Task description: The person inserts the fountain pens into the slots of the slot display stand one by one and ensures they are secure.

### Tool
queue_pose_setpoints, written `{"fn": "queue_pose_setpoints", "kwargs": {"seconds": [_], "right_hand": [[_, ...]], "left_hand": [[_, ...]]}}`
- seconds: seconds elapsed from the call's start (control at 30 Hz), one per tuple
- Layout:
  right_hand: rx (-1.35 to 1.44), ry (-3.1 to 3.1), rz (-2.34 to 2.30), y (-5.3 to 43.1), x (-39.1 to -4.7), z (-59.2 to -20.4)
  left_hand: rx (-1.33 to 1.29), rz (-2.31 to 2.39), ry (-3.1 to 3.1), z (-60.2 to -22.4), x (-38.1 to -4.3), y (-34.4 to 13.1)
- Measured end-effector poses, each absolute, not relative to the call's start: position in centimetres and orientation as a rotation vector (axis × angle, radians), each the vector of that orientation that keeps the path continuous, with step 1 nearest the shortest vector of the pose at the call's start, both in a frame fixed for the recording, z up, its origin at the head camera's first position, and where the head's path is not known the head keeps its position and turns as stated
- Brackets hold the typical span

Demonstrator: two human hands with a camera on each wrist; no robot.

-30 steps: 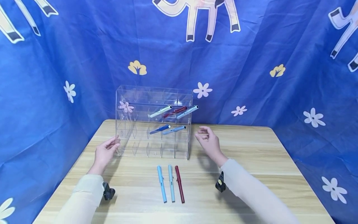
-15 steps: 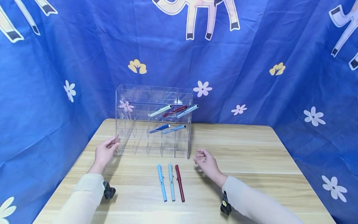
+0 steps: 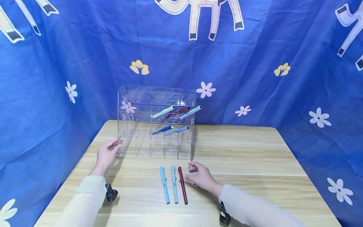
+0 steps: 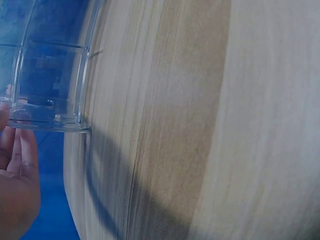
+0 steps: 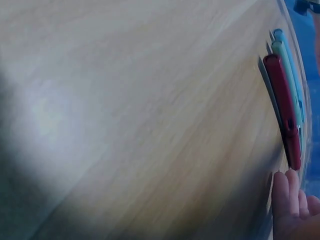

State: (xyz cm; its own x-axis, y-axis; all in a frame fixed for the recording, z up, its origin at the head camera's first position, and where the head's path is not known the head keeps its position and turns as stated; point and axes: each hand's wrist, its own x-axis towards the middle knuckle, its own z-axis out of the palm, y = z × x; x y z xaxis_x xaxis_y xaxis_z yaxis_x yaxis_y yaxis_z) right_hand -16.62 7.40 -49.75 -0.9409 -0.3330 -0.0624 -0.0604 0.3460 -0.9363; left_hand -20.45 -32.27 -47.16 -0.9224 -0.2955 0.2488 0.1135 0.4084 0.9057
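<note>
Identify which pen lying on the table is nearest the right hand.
The dark red pen, rightmost of three; the two light blue pens lie farther left.

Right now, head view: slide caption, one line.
Left hand holds the clear rack by its edge; right hand beside the red pen, rightmost of three on the table.

The right hand has come down to just beside the red pen on the tabletop (earlier, well apart).
</note>
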Motion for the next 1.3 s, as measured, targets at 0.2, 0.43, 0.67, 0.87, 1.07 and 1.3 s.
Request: {"fn": "queue_pose_setpoints", "kwargs": {"seconds": [0.2, 0.43, 0.67, 0.87, 1.07, 1.3], "right_hand": [[-0.422, 2.497, -1.455, 6.5, -16.1, -49.4], [-0.435, 2.667, -1.238, 5.3, -15.7, -49.2], [-0.429, 2.769, -1.038, 4.5, -15.4, -49.0], [-0.47, 2.774, -1.019, 4.6, -15.5, -48.9], [-0.483, 2.734, -1.014, 5.1, -15.7, -48.7], [-0.402, 2.478, -1.207, 6.4, -16.1, -48.2]], "left_hand": [[0.192, -1.532, -2.289, -47.4, -20.7, -32.3], [0.19, -1.505, -2.325, -47.1, -20.5, -32.3], [0.204, -1.521, -2.314, -47.0, -20.5, -32.3], [0.172, -1.52, -2.297, -47.1, -20.4, -32.3], [0.166, -1.504, -2.304, -47.1, -20.4, -32.3], [0.189, -1.516, -2.316, -47.3, -20.6, -32.4]]}}
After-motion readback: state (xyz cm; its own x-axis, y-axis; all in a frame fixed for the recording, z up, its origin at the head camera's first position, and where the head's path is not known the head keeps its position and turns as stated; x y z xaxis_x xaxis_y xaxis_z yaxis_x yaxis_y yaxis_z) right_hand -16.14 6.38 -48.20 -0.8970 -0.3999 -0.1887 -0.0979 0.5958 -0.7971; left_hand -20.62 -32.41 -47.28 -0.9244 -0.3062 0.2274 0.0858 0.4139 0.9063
